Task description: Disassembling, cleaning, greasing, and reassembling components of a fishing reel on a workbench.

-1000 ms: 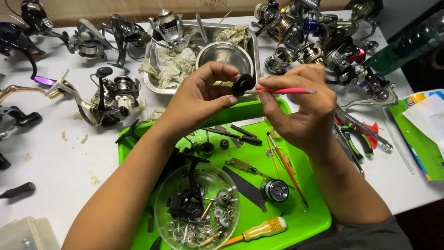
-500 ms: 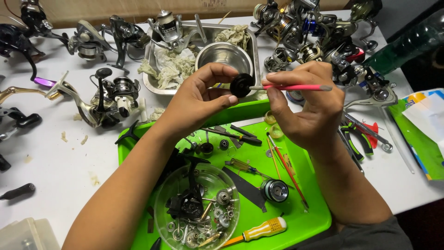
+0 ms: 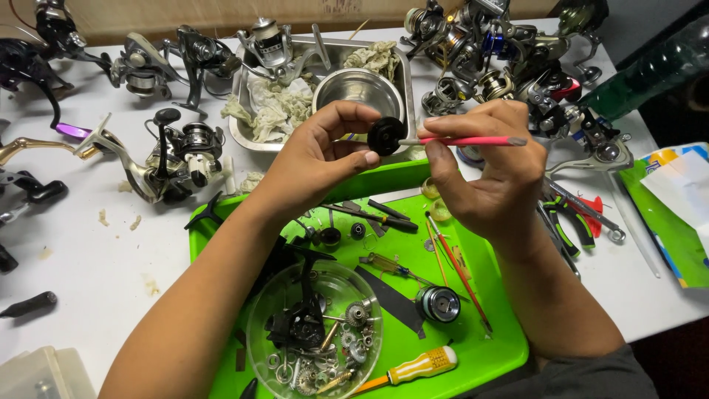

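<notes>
My left hand [image 3: 319, 159] pinches a small round black reel part [image 3: 385, 136] between thumb and fingers above the back edge of a bright green tray [image 3: 487, 347]. My right hand [image 3: 491, 177] holds a thin red brush-like tool [image 3: 473, 140] level, with its tip against the black part. On the tray lie small screwdrivers, black parts, a grey spool [image 3: 439, 304] and a yellow-handled screwdriver [image 3: 417, 366]. A clear round bowl [image 3: 314, 332] at the tray's front holds several screws, gears and black reel pieces.
A metal pan [image 3: 247, 133] behind the hands holds rags and a steel bowl [image 3: 357, 90]. Several fishing reels lie across the white table, at left [image 3: 177, 151] and back right [image 3: 509, 59]. Pliers [image 3: 572, 225] and a green packet [image 3: 676, 214] lie at the right.
Both hands have risen slightly toward the pan together, and the red tool has stayed against the black part.
</notes>
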